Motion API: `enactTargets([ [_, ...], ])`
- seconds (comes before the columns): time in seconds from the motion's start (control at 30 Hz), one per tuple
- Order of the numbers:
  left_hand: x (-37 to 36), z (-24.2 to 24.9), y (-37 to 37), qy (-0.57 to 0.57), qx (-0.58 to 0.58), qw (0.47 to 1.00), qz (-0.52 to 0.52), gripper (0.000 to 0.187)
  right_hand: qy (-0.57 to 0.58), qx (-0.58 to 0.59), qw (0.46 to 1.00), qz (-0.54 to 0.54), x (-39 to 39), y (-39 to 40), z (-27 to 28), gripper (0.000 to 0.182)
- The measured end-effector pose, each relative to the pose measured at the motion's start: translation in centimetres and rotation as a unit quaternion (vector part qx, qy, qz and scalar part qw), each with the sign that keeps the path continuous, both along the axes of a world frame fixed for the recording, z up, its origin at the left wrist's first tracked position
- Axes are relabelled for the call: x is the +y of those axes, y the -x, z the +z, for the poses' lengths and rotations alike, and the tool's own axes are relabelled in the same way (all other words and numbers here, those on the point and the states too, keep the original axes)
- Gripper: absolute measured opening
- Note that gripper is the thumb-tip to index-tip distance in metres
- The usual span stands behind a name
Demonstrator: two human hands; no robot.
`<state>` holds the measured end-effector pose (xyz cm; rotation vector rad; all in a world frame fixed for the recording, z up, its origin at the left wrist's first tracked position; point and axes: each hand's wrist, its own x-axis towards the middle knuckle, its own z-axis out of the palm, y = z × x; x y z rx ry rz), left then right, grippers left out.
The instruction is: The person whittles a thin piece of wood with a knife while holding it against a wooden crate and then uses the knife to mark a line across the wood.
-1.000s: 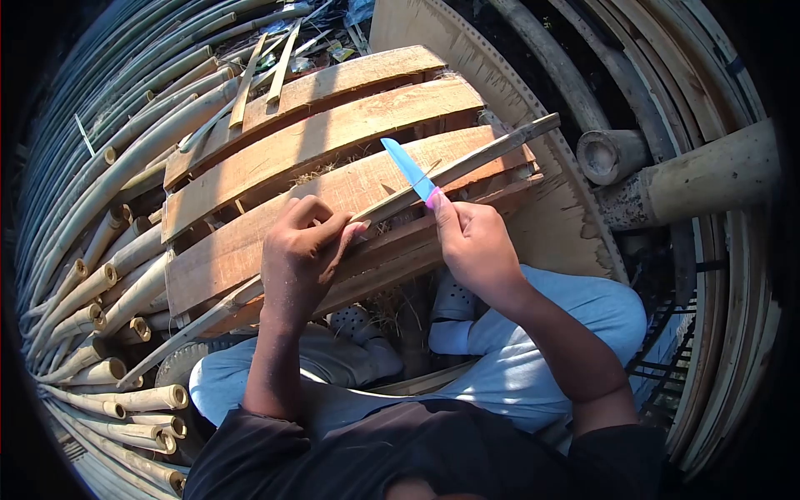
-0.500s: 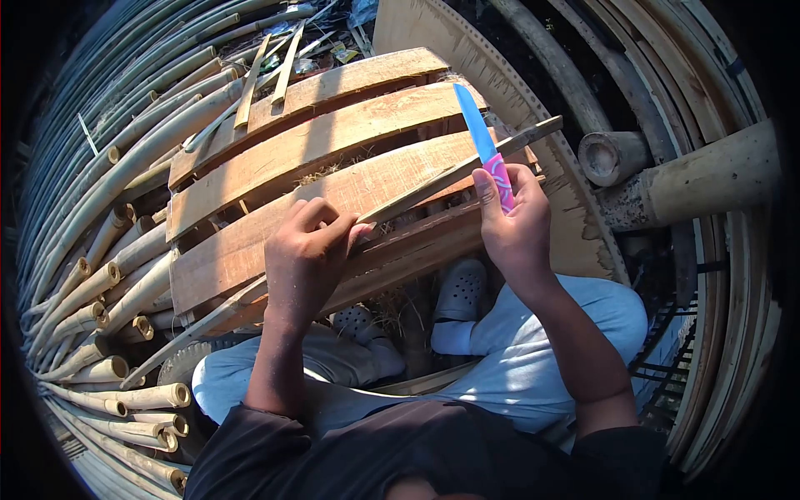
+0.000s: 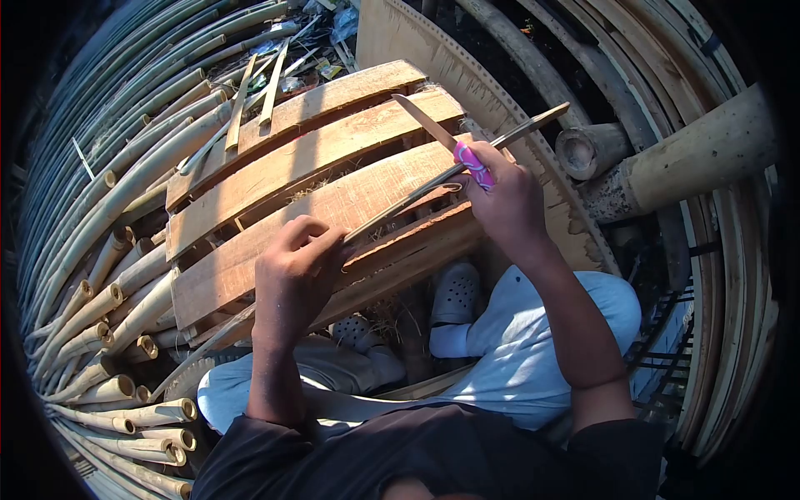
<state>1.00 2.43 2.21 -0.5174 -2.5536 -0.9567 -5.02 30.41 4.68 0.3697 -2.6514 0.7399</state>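
A long, thin bamboo strip (image 3: 402,202) runs slantwise over the wooden slats, from the lower left to the upper right. My left hand (image 3: 293,271) is closed around it near its middle. In my right hand (image 3: 510,200) is a knife (image 3: 473,165) with a pink patterned handle, its fingers wrapped round the grip. The blade points up and to the left, crossing over the strip close to the handle. A thin curl (image 3: 450,188) shows beside the strip below the knife. My right thumb is partly hidden by the strip.
A slatted wooden bench (image 3: 321,150) lies before me, with two loose sticks (image 3: 273,83) at its far side. Stacked bamboo poles (image 3: 125,283) fill the left. On the right are a thick bamboo pole (image 3: 692,171) and long planks (image 3: 725,317). A curved board (image 3: 467,62) stands behind the bench.
The knife has swung from pointing up to pointing up-left, and its blade looks brown rather than blue. My right hand has turned and moved slightly down. The strip has rolled in my left hand.
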Motion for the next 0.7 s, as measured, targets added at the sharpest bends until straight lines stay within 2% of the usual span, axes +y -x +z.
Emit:
enactTargets([
  [0.07,-0.8,0.7,-0.4,-0.029,-0.031,0.999,-0.007,0.014,0.002,0.035,0.999,-0.005,0.5,0.7,0.4,0.030],
  [0.13,-2.4,1.5,-0.9,0.057,-0.110,0.992,-0.005,0.016,0.026,0.030,0.998,-0.053,1.4,1.3,0.8,0.030],
  [0.17,-3.0,1.9,-1.0,0.057,-0.109,0.992,-0.005,0.016,0.026,0.031,0.998,-0.053,2.1,1.8,0.9,0.030],
  [0.23,-3.7,2.4,-1.1,0.065,-0.191,0.979,-0.010,0.017,0.051,0.020,0.995,-0.087,3.0,2.5,1.3,0.032],
  [0.37,-3.7,1.8,-1.0,0.123,-0.115,0.985,-0.026,0.014,0.024,0.041,0.995,-0.082,2.9,2.3,1.7,0.035],
  [0.4,-3.4,1.9,-1.2,0.126,-0.089,0.988,-0.006,0.013,0.024,0.042,0.995,-0.083,3.0,2.5,1.5,0.035],
  [0.47,-2.9,2.2,-1.2,0.129,-0.062,0.990,0.013,0.012,0.031,-0.032,0.995,-0.092,3.4,2.8,1.2,0.038],
  [0.53,-2.7,3.0,-1.3,0.140,0.004,0.987,0.083,0.015,0.015,-0.034,0.995,-0.091,3.6,2.8,1.1,0.037],
  [0.6,-2.9,2.5,-0.7,0.123,0.000,0.990,0.071,0.015,0.000,-0.040,0.995,-0.088,3.4,2.7,0.8,0.037],
  [0.7,-3.4,1.1,0.3,0.102,-0.008,0.994,0.047,0.017,-0.018,0.012,0.997,-0.073,2.9,2.5,0.6,0.032],
])
